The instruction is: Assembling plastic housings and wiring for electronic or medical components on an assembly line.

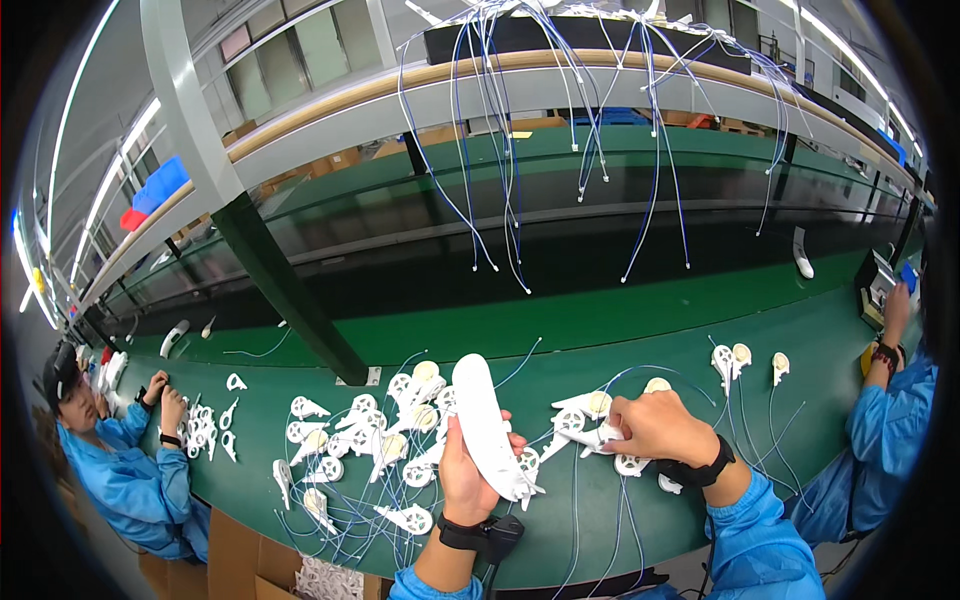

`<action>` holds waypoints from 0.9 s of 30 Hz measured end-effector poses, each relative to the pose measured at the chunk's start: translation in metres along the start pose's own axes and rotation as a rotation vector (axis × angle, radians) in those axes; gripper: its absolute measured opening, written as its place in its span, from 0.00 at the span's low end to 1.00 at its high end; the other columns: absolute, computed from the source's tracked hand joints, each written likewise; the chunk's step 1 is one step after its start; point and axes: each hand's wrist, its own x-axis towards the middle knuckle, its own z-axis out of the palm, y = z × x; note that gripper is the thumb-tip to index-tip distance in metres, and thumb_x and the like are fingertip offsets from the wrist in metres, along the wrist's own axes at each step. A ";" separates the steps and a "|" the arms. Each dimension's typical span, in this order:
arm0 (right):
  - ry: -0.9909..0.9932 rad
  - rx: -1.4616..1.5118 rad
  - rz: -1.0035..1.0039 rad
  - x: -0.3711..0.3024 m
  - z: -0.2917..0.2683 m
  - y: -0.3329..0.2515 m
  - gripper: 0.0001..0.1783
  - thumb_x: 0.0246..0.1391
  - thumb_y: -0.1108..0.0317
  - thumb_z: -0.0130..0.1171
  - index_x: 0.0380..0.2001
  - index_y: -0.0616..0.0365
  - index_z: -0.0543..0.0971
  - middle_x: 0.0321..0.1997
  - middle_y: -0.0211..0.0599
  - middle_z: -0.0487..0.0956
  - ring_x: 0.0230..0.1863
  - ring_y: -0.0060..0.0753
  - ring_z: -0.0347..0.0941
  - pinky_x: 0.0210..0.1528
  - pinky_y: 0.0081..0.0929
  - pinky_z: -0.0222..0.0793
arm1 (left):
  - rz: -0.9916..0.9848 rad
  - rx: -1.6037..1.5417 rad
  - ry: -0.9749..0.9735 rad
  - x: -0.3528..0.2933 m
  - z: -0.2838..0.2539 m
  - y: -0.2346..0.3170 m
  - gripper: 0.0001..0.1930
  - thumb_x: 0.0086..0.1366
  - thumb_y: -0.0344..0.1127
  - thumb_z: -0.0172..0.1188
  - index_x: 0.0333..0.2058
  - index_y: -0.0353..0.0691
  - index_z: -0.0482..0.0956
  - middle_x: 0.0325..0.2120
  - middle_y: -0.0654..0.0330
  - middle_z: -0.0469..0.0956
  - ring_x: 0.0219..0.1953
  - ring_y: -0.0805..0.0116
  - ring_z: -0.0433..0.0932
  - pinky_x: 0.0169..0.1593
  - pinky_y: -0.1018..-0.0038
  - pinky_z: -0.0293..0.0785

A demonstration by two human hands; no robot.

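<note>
A: From my remote seat, what blocks the left fingers (515, 440)?

B: A heap of white parts (365, 425) and tangled wires (340, 535) crowds their left side, barring a low pass across the green tabletop (600, 350). Behind it, a dark green post (290, 290) rises to the shelf (350, 135).

A: And where do I have room?

B: Ahead, between left and right fingers (620, 415), I see bare tabletop running toward the back, one stray wire (523, 362) poking in. Beyond the right fingers, an arching wire (650, 368) cuts the path; wired parts (722, 365) lie farther right. Cables (654, 130) dangle overhead from the shelf.
</note>
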 end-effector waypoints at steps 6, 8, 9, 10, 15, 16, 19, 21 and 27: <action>0.096 0.295 -0.058 0.002 -0.002 0.006 0.16 0.42 0.65 0.67 0.36 0.56 0.80 0.23 0.36 0.82 0.26 0.43 0.79 0.29 0.37 0.72 | 0.009 -0.020 0.006 0.001 -0.002 0.001 0.28 0.75 0.53 0.32 0.50 0.32 0.69 0.42 0.51 0.75 0.31 0.58 0.79 0.35 0.65 0.78; 0.121 0.276 -0.077 0.002 -0.004 0.005 0.15 0.41 0.66 0.67 0.35 0.58 0.81 0.24 0.37 0.82 0.27 0.44 0.79 0.30 0.36 0.72 | 0.010 -0.032 0.007 0.001 -0.002 0.001 0.28 0.75 0.53 0.32 0.50 0.31 0.69 0.42 0.51 0.75 0.31 0.58 0.78 0.35 0.65 0.78; 0.122 0.275 -0.076 0.002 -0.004 0.005 0.15 0.41 0.66 0.67 0.35 0.58 0.81 0.24 0.37 0.82 0.27 0.44 0.79 0.30 0.36 0.72 | 0.014 -0.021 0.013 0.001 -0.002 0.001 0.28 0.75 0.53 0.33 0.49 0.31 0.70 0.42 0.50 0.75 0.30 0.58 0.78 0.35 0.65 0.78; 0.103 0.258 -0.099 0.001 -0.004 0.006 0.14 0.41 0.66 0.67 0.34 0.58 0.82 0.25 0.37 0.82 0.28 0.43 0.80 0.30 0.36 0.73 | 0.019 -0.010 0.019 0.001 -0.002 0.001 0.28 0.75 0.53 0.33 0.49 0.31 0.70 0.42 0.50 0.75 0.30 0.58 0.78 0.35 0.65 0.78; 0.067 0.246 -0.128 -0.001 -0.005 0.006 0.12 0.40 0.67 0.65 0.30 0.60 0.83 0.29 0.38 0.83 0.30 0.42 0.80 0.32 0.35 0.74 | 0.038 0.026 0.044 0.000 0.000 0.002 0.27 0.75 0.53 0.33 0.48 0.31 0.70 0.41 0.50 0.76 0.30 0.58 0.78 0.35 0.65 0.78; 0.085 0.241 -0.136 -0.001 -0.006 0.005 0.12 0.39 0.67 0.65 0.30 0.60 0.82 0.29 0.38 0.82 0.30 0.42 0.80 0.32 0.35 0.74 | 0.045 0.033 0.046 0.000 0.000 0.002 0.27 0.75 0.52 0.33 0.48 0.32 0.70 0.40 0.50 0.76 0.29 0.58 0.79 0.35 0.65 0.78; 0.114 0.253 -0.147 -0.001 -0.008 0.004 0.10 0.39 0.68 0.65 0.29 0.60 0.82 0.30 0.38 0.82 0.30 0.42 0.80 0.32 0.34 0.73 | 0.046 0.020 0.039 0.000 0.000 0.002 0.26 0.75 0.52 0.34 0.47 0.32 0.70 0.40 0.51 0.76 0.30 0.58 0.79 0.35 0.65 0.78; 0.125 0.271 -0.151 -0.001 -0.010 0.003 0.09 0.40 0.68 0.65 0.27 0.59 0.81 0.31 0.38 0.82 0.31 0.42 0.79 0.32 0.34 0.73 | 0.048 0.016 0.013 0.002 -0.007 0.001 0.27 0.75 0.53 0.33 0.49 0.31 0.70 0.42 0.50 0.76 0.31 0.57 0.80 0.35 0.64 0.78; 0.231 0.328 -0.209 -0.004 -0.025 0.002 0.11 0.43 0.69 0.64 0.32 0.57 0.77 0.38 0.38 0.80 0.33 0.42 0.78 0.33 0.33 0.73 | 0.125 0.069 0.011 0.002 -0.007 0.003 0.27 0.75 0.51 0.34 0.52 0.30 0.67 0.42 0.47 0.75 0.31 0.54 0.81 0.34 0.63 0.80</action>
